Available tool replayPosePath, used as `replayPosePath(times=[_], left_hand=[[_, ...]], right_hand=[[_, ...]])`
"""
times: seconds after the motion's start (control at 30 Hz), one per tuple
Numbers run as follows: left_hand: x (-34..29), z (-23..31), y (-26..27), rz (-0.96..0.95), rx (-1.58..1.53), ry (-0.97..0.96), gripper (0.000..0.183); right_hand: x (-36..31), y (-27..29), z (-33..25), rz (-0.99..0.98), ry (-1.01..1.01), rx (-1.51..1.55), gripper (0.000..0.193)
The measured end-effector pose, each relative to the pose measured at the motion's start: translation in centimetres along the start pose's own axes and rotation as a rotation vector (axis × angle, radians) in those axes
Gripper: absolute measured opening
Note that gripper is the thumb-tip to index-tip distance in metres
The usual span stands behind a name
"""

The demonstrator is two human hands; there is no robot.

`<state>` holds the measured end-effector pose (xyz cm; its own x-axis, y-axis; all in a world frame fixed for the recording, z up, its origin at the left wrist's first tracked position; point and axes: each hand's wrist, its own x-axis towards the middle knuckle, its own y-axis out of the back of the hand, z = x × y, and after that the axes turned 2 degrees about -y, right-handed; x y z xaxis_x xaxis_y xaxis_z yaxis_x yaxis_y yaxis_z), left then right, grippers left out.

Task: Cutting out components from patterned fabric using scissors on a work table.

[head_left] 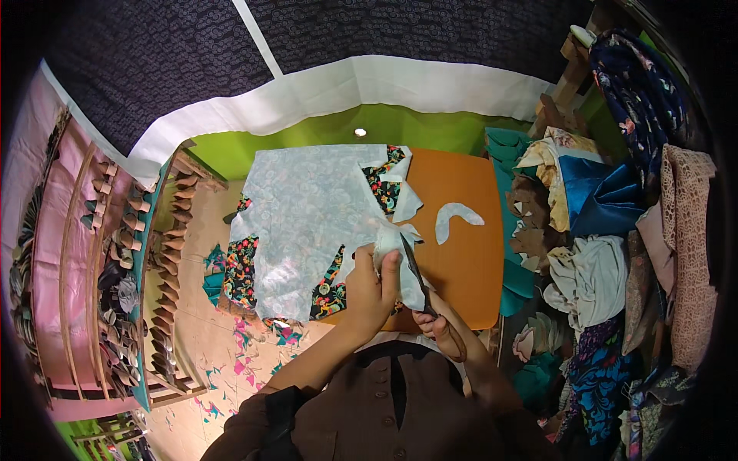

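Observation:
My left hand [367, 298] is closed on a white fabric piece [390, 240], the thumb pressed on top of it. In my right hand [437, 329] is a pair of scissors [416, 270], its dark blades pointing away from me along the edge of that piece. Under and beyond my left hand spreads a large pale sheet [304, 207]. Black floral fabric [241, 275] shows around its cut edges. A curved white cutout [459, 216] lies apart to the right on the orange-brown table [477, 284].
Wooden racks with shoe-shaped forms [171, 269] stand at the left. Fabric scraps [246, 349] litter the tiled floor by the table's left front corner. Piles of folded cloth [588, 276] crowd the right side. A dark patterned curtain with a white border [338, 84] hangs at the back.

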<state>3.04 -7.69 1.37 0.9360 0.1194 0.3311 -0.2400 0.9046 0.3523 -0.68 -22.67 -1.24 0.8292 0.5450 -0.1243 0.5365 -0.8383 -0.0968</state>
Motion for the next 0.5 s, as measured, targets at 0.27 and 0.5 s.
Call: replayPosePath(times=[0.27, 0.5], left_hand=[[-0.08, 0.59, 0.14, -0.030, 0.007, 0.072, 0.022], [-0.33, 0.03, 0.36, -0.188, -0.206, 0.127, 0.028]], right_hand=[[0.17, -0.41, -0.21, 0.047, 0.034, -0.029, 0.083], [0.21, 0.16, -0.26, 0.070, 0.015, -0.058, 0.082]])
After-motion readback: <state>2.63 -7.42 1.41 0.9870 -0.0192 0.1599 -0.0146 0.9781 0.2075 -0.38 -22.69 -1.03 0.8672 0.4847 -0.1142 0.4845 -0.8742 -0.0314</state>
